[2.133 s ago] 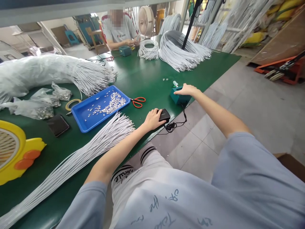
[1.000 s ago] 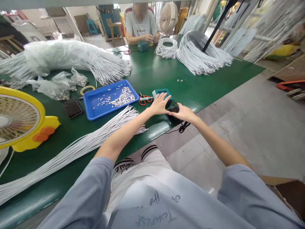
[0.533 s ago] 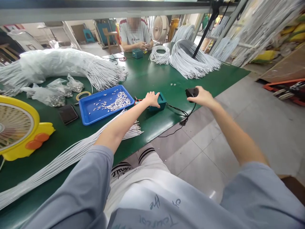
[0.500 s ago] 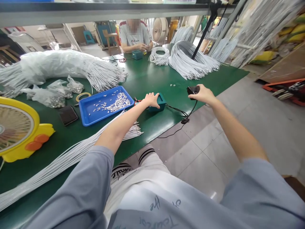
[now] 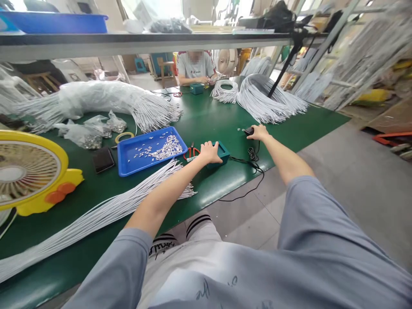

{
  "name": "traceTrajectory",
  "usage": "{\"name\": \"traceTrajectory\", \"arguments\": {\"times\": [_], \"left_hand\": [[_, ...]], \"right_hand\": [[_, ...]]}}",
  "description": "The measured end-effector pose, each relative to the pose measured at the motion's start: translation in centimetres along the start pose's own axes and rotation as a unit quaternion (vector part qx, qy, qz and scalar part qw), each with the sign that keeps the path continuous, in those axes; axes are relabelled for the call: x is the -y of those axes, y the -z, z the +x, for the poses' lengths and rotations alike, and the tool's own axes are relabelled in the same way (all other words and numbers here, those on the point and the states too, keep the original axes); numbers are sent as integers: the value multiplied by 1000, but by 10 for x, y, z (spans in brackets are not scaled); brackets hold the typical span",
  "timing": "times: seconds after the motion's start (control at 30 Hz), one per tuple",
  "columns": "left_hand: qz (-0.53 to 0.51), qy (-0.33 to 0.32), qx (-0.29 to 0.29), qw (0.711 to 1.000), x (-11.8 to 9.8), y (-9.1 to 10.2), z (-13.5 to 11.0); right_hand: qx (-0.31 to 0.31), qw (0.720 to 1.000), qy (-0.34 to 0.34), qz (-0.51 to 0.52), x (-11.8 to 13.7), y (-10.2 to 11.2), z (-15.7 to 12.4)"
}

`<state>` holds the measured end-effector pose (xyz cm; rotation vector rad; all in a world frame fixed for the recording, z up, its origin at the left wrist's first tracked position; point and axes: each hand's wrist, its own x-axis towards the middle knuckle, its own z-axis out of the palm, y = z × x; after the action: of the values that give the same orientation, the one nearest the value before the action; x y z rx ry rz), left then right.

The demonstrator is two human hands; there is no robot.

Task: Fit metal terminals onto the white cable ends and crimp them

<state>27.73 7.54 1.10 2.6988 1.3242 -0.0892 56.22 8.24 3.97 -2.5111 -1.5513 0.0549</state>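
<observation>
My left hand (image 5: 210, 153) lies over the left side of a small green box (image 5: 224, 151) at the table's front edge, fingers and thumb gripping it. Black cables (image 5: 241, 160) run from the box's right side. In my right hand (image 5: 259, 132) is a small black block with a cord (image 5: 249, 131), perhaps a power adapter; my fingers hide part of it. It is low over the table or resting on it; I cannot tell which. Red-handled pliers (image 5: 192, 152) lie just left of the box.
A blue tray (image 5: 125, 168) holds many small metal pieces. White cables (image 5: 135, 198) lie along the front; more bundles (image 5: 106, 101) and coils (image 5: 273, 103) lie behind. A yellow fan (image 5: 58, 150) and phone (image 5: 103, 159) are left. A person (image 5: 195, 68) sits opposite beneath a shelf (image 5: 144, 40).
My right hand has brought the black block from beyond the table's front edge inward over the tabletop, and its cord now bunches there. My left hand stays on the green box. The view has tilted up.
</observation>
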Motion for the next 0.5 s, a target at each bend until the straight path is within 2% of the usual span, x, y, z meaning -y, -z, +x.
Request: {"name": "traceTrajectory", "arguments": {"times": [0.17,0.3,0.4,0.5], "left_hand": [[-6,-3,2,1000,-3,0,-10],[-19,-19,-4,1000,-1,1,-21],[-33,-33,-11,999,4,7,-36],[-46,-36,-38,998,14,12,-68]], "right_hand": [[1,997,71,40,16,-15,-6],[-16,979,180,99,59,-27,-34],[32,948,290,127,95,-41,-67],[83,920,362,125,118,-51,-96]]}}
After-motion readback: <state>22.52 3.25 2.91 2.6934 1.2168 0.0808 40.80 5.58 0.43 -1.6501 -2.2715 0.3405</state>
